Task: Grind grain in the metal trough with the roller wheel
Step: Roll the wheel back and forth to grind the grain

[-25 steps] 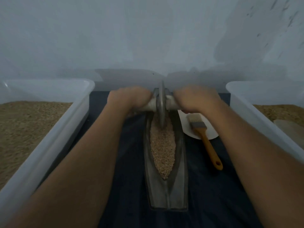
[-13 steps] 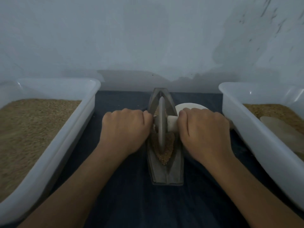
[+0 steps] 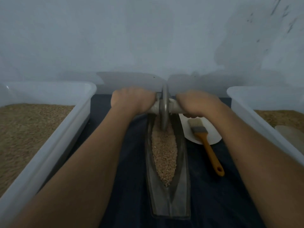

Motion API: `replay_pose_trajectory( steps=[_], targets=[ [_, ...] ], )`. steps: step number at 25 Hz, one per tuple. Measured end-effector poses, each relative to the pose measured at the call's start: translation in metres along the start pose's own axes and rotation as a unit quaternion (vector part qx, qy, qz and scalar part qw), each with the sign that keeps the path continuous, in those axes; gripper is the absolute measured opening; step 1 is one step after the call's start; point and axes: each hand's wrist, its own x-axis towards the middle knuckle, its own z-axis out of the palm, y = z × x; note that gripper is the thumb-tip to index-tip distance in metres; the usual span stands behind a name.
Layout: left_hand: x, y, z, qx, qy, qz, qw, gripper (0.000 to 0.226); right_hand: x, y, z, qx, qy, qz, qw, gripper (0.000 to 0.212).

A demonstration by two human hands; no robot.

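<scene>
At the far end of the long, boat-shaped grey metal trough point(image 3: 167, 191), the upright grey metal roller wheel point(image 3: 164, 109) stands in the pale brown crushed grain point(image 3: 164, 153). The left hand point(image 3: 132, 100) and right hand point(image 3: 196, 102) each clench the wheel's pale axle handle, one either side. Just right of the trough, an orange-handled brush point(image 3: 205, 140) lies across a white plate point(image 3: 212, 137).

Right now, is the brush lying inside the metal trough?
No, the brush lies beside the trough, its bristles on a white plate.
</scene>
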Motion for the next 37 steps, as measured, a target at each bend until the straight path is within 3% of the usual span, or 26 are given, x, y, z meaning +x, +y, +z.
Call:
replay_pose_trajectory(
  steps=[1,3,5,8,12,15,18,21,23,25,27,28,32,37],
  targets=[
    [-0.008,-0.001,0.001,0.006,0.006,0.001,1.0,0.059,-0.008,-0.003,0.003,0.0,0.049,0.009,0.999,0.037],
    [-0.043,-0.002,0.008,0.053,0.025,0.027,0.998,0.05,-0.043,-0.016,0.017,-0.008,0.219,0.026,0.975,0.053],
    [-0.088,-0.003,0.022,0.095,0.128,0.092,0.983,0.025,-0.09,-0.028,0.028,0.007,0.306,-0.005,0.952,0.053],
    [-0.136,-0.005,0.025,0.109,0.202,0.158,0.96,0.021,-0.137,-0.032,0.034,0.024,0.333,-0.046,0.942,0.049],
    [-0.141,-0.009,0.025,0.118,0.187,0.16,0.962,0.023,-0.139,-0.033,0.034,0.018,0.347,-0.058,0.936,0.05],
    [-0.096,-0.007,0.025,0.12,0.153,0.112,0.974,0.017,-0.091,-0.026,0.025,-0.001,0.284,-0.007,0.959,0.053],
    [-0.031,-0.008,0.007,0.034,-0.006,0.025,0.999,0.047,-0.026,-0.012,0.009,-0.047,0.129,0.026,0.99,0.048],
    [0.011,-0.004,-0.004,-0.016,-0.075,0.022,0.997,0.051,0.009,-0.003,-0.006,0.073,-0.047,0.025,0.996,0.032],
    [0.011,-0.002,-0.006,-0.037,-0.057,0.023,0.997,0.046,0.008,-0.003,-0.007,0.124,-0.084,0.044,0.988,0.031],
    [-0.011,-0.003,-0.001,0.0,-0.024,0.03,0.999,0.042,-0.013,-0.01,-0.001,-0.007,0.019,0.014,1.0,0.029],
    [-0.047,-0.007,0.014,0.049,0.028,0.066,0.996,0.021,-0.048,-0.019,0.013,-0.027,0.195,0.015,0.98,0.042],
    [-0.068,-0.007,0.022,0.074,0.077,0.083,0.991,0.019,-0.071,-0.025,0.016,-0.02,0.243,0.01,0.97,0.047],
    [-0.128,-0.003,0.027,0.106,0.235,0.151,0.954,0.035,-0.134,-0.031,0.034,-0.02,0.295,-0.021,0.955,0.051],
    [-0.103,-0.009,0.026,0.117,0.164,0.14,0.969,0.02,-0.107,-0.032,0.028,0.014,0.323,-0.005,0.946,0.054]
  ],
)
